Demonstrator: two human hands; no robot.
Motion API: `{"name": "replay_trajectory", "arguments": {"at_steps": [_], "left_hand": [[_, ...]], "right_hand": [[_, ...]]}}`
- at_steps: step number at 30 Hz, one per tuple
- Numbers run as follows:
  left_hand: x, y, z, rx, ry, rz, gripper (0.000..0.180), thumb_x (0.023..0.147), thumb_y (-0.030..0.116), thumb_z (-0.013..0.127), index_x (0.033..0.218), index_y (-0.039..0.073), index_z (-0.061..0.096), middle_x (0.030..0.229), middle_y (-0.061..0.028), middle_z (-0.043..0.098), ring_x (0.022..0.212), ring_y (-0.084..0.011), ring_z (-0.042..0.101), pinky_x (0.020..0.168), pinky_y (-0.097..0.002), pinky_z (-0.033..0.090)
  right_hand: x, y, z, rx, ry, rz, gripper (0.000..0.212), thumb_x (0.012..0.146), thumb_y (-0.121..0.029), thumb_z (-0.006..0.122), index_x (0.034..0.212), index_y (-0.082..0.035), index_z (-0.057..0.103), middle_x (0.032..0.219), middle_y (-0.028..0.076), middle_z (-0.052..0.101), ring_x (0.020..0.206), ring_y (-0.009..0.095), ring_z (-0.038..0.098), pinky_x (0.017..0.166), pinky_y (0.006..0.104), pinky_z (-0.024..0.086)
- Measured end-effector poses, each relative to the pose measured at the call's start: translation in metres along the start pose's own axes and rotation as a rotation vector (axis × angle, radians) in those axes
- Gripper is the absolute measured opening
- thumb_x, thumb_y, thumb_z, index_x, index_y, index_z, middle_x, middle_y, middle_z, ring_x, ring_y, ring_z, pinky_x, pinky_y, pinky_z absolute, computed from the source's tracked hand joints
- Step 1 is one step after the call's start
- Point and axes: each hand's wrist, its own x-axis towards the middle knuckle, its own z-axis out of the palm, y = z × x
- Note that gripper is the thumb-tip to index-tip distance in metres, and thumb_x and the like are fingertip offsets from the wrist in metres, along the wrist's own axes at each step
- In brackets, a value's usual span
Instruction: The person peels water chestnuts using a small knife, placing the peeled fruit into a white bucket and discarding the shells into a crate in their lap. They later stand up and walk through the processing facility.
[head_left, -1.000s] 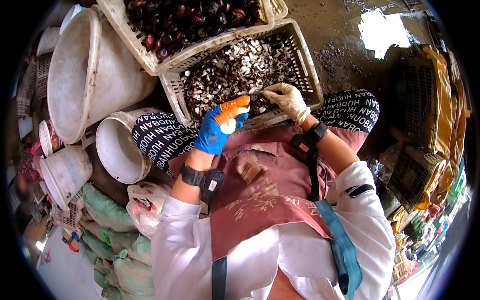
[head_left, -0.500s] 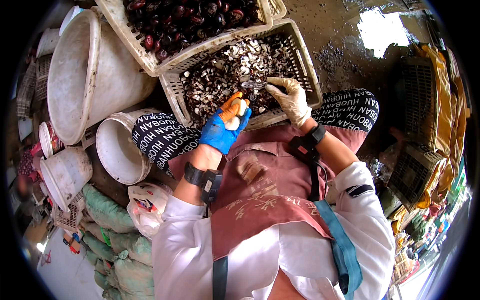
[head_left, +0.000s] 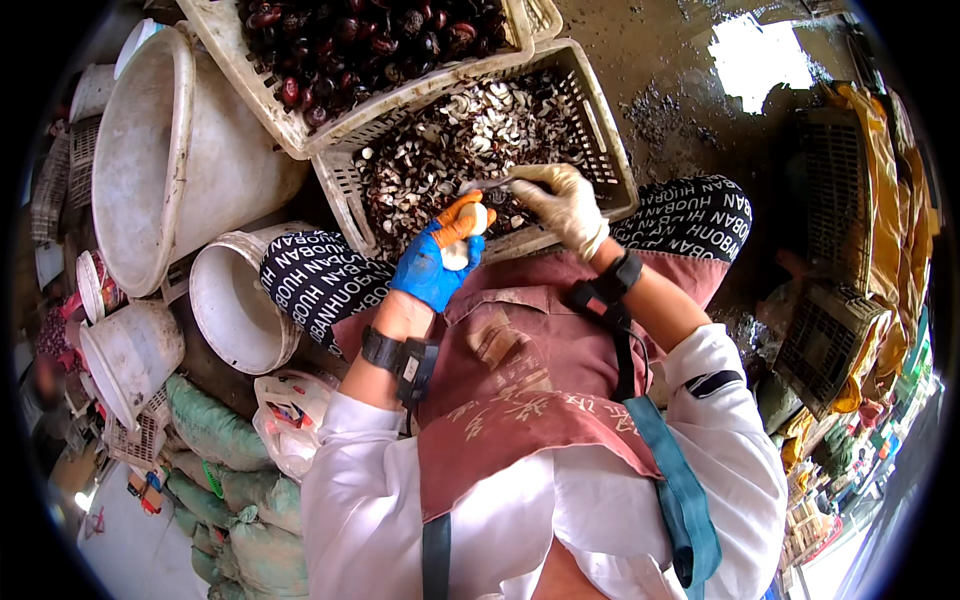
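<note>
My left hand (head_left: 430,272), in a blue glove with orange fingers, is closed around two pale peeled water chestnuts. One water chestnut (head_left: 473,217) sits up at the fingertips; the other water chestnut (head_left: 455,256) lies lower, against the palm. In my right hand (head_left: 566,210), in a cream glove, is a slim metal peeler (head_left: 487,185), its tip close to the left fingertips. Both hands are over the near edge of a plastic crate (head_left: 618,150) full of white and dark brown peelings (head_left: 490,115).
Behind on the left, another crate (head_left: 290,130) holds unpeeled dark red water chestnuts (head_left: 385,40). A big white tub (head_left: 185,150) and a white bucket (head_left: 240,300) lean at my left, with green sacks (head_left: 225,435) lower down. Dark crates (head_left: 835,340) stand at the right.
My right hand has moved left with the peeler, bringing its tip nearer the left fingertips. My left hand has shifted slightly left and down, still holding the water chestnuts.
</note>
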Motion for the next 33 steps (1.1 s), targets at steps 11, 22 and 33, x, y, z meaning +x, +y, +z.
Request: {"name": "replay_trajectory", "arguments": {"at_steps": [11, 22, 33], "left_hand": [[-0.008, 0.002, 0.002, 0.076, 0.015, 0.076, 0.04, 0.082, 0.005, 0.06, 0.12, 0.006, 0.051, 0.1, -0.0099, 0.061, 0.082, -0.0155, 0.06, 0.061, -0.0216, 0.048], [-0.002, 0.0, -0.008, 0.177, 0.063, 0.168, 0.032, 0.081, 0.001, 0.06, 0.112, 0.002, 0.053, 0.106, -0.0131, 0.059, 0.096, -0.0275, 0.059, 0.084, -0.0358, 0.05], [-0.004, -0.001, -0.003, 0.157, 0.058, 0.109, 0.044, 0.084, 0.009, 0.059, 0.125, 0.008, 0.047, 0.109, -0.0098, 0.059, 0.08, -0.0147, 0.059, 0.063, -0.0212, 0.05]], "right_hand": [[-0.009, -0.014, 0.0, -0.032, -0.037, -0.189, 0.023, 0.079, -0.018, 0.068, 0.097, -0.004, 0.066, 0.09, 0.007, 0.066, 0.083, 0.014, 0.058, 0.074, 0.0283, 0.046], [-0.006, -0.022, 0.006, -0.016, -0.11, -0.183, 0.027, 0.079, -0.02, 0.068, 0.098, -0.002, 0.065, 0.088, 0.011, 0.065, 0.075, 0.016, 0.06, 0.069, 0.0277, 0.048], [0.003, 0.002, -0.01, -0.026, -0.026, 0.073, 0.025, 0.08, -0.02, 0.066, 0.097, -0.002, 0.066, 0.084, 0.012, 0.066, 0.08, 0.017, 0.06, 0.072, 0.0301, 0.047]]}}
